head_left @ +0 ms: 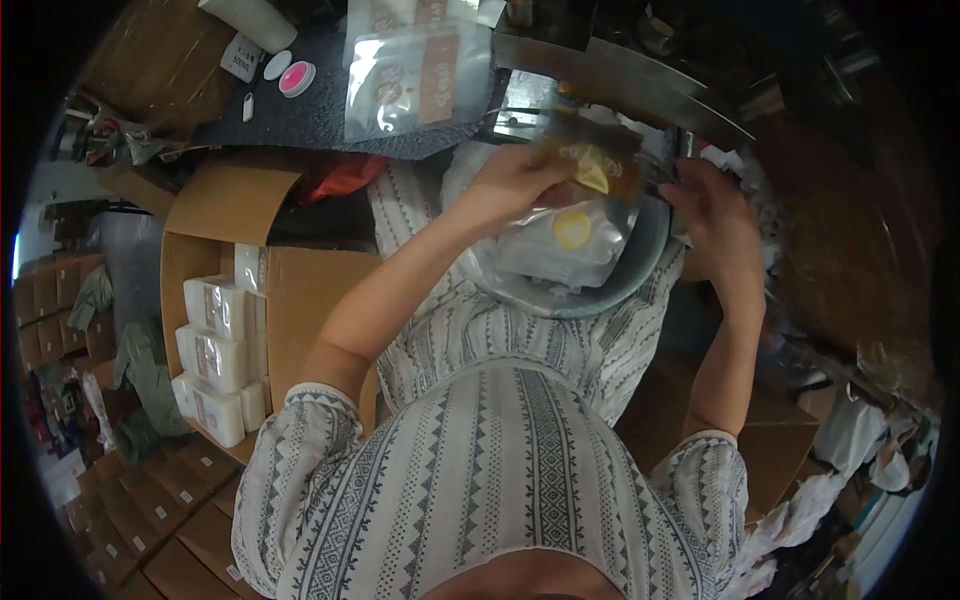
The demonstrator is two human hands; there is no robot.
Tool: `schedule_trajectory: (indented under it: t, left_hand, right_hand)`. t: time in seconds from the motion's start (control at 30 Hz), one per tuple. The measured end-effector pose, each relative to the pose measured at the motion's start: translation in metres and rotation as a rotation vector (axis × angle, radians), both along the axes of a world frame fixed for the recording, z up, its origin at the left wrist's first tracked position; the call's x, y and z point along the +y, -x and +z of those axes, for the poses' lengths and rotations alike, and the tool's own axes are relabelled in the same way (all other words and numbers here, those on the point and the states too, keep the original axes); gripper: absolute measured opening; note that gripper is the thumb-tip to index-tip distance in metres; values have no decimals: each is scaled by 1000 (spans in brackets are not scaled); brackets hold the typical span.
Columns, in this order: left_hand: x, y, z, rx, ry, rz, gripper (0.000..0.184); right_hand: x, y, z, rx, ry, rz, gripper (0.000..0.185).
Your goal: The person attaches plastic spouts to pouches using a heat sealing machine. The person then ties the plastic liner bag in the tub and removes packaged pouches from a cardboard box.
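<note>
My left hand (520, 184) grips the left side of a printed plastic pouch (600, 170), brown and yellow at the top. The pouch is blurred by motion. Below it, a clear bag with a round yellow label (572, 229) lies over a grey basin (640, 277) resting on my lap. My right hand (700, 195) is just right of the pouch, its fingers bent and blurred; whether they hold anything cannot be made out.
An open cardboard box (315, 300) with stacked white packs (213, 360) stands at the left. Flat printed pouches (420, 85) and a small pink-topped tin (296, 79) lie on the dark surface ahead. A metal machine edge (625, 78) crosses above the basin.
</note>
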State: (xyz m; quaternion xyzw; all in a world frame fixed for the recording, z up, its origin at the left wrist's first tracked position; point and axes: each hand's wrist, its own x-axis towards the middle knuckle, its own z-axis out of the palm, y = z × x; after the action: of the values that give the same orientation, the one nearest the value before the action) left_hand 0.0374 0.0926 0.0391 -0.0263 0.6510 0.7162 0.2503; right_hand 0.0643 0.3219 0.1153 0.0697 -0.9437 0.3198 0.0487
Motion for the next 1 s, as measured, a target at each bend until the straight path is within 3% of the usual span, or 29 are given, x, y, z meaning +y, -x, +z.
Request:
schedule_trajectory:
  t: [0.1,0.13,0.17,0.2,0.23,0.3,0.33,0.4,0.47,0.5,0.57,0.73,0.8,0.87,1.0]
  left_hand:
    - [4,3,12,-82,17,39,32]
    - [0,2,6,-86,20,38,32]
    - [-7,2,-3,73,159,61,33]
    - [-16,8,-6,243,297,87,37]
    - [-31,21,-4,253,299,89,37]
    - [-65,36,-1,1153,903,543,50]
    - [-73,30,-12,1150,907,542,50]
    - [-87,13,-40,1240,1516,166,59]
    - [-93,2,-29,1144,1429,160,54]
    - [-97,-5,-28,1036,1336,151,50]
    - [-108,-8,-29,1045,1296,160,46]
    - [-104,-14,-15,1087,1252,190,32]
    - [-103,-15,-10,1000,1224,240,18]
    - [-104,-14,-8,998,1223,244,13]
    - [-101,-20,0,964,1202,231,10]
  right_hand:
    - [39,25,-24,-144,-97,-182,29]
    - [62,46,-59,193,-309,-54,28]
    - [72,54,-81,531,-516,78,26]
    - [71,55,-84,536,-514,78,26]
    - [69,57,-84,384,-455,40,27]
    - [63,51,-84,218,-390,7,28]
    - [59,47,-77,147,-360,-67,27]
    - [50,41,-57,88,-328,-134,27]
    - [45,25,-39,-24,-101,-243,22]
    - [50,21,-45,-33,-104,-248,22]
    - [65,15,-55,-100,-148,-134,26]
    - [63,4,-39,-135,-136,-145,23]
    - [67,3,-35,-109,-139,-154,21]
    - [72,6,-34,-235,-280,-207,22]
    - [77,16,-36,-204,-196,-43,23]
